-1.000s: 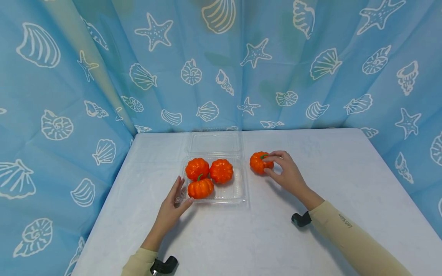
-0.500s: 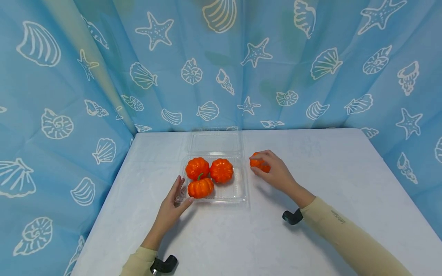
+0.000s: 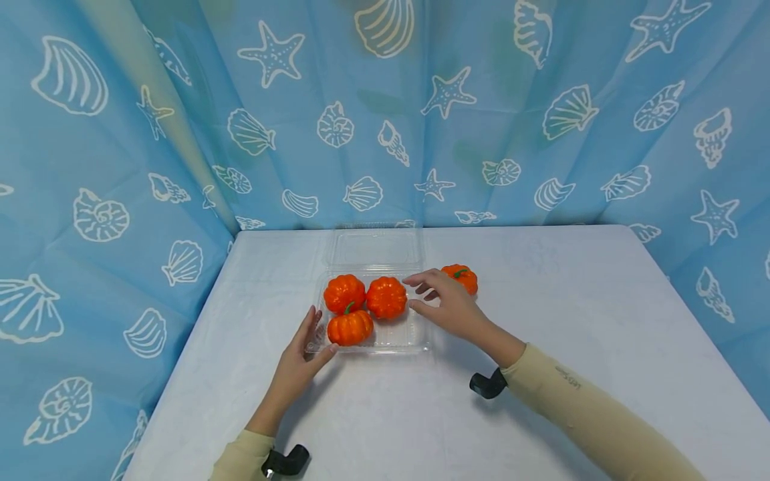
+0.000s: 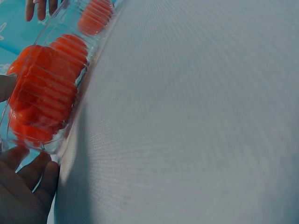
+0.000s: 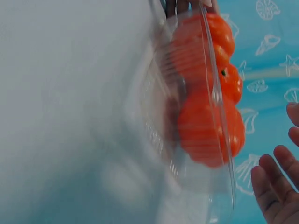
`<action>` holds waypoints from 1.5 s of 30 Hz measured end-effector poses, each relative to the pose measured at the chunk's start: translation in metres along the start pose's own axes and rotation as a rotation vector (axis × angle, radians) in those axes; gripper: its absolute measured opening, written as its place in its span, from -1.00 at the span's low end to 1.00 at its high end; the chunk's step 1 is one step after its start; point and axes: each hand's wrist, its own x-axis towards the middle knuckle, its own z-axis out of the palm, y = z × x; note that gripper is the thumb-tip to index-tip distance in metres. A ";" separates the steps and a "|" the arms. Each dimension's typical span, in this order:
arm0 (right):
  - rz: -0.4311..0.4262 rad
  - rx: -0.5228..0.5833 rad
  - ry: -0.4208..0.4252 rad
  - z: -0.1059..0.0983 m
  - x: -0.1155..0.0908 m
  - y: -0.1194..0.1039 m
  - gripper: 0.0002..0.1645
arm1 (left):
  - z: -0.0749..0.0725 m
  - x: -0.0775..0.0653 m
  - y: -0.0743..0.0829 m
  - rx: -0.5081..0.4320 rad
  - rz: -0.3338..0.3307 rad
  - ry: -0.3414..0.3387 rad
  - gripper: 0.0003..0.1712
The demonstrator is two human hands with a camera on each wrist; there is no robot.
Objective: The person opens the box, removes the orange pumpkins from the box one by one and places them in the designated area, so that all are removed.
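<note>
Three small orange pumpkins sit in a clear plastic clamshell box (image 3: 415, 334) with its lid (image 3: 375, 248) laid back: one back left (image 3: 344, 292), one on the right (image 3: 387, 298), one in front with a green stem (image 3: 350, 328). My left hand (image 3: 299, 366) touches the box's front left corner, fingers along the left side and thumb at the front edge. Over the box's right rim is my right hand (image 3: 448, 304), fingers loosely bent, holding nothing, beside the right pumpkin. Behind it on the table lies another pumpkin (image 3: 462, 277), partly hidden by the hand.
A white-covered table (image 3: 571, 294) bears everything. Blue curtains (image 3: 385, 160) printed with shells and starfish hang behind and to both sides. A black wrist mount (image 3: 488, 384) sticks out from the right sleeve, another (image 3: 287, 461) from the left.
My right hand has left the pumpkin outside the box and moved left to the box's right rim. That pumpkin sits slightly farther right than before. The left hand has stayed put.
</note>
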 end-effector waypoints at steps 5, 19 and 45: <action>0.039 0.015 -0.070 0.012 0.004 -0.010 -0.49 | -0.001 -0.001 0.001 -0.006 -0.006 -0.004 0.06; 0.095 0.068 -0.203 0.050 0.012 -0.027 -0.44 | -0.001 -0.001 -0.001 -0.003 -0.003 -0.004 0.06; 0.098 0.008 -0.247 0.079 0.021 -0.033 -0.55 | 0.000 0.000 -0.002 -0.027 0.014 -0.006 0.04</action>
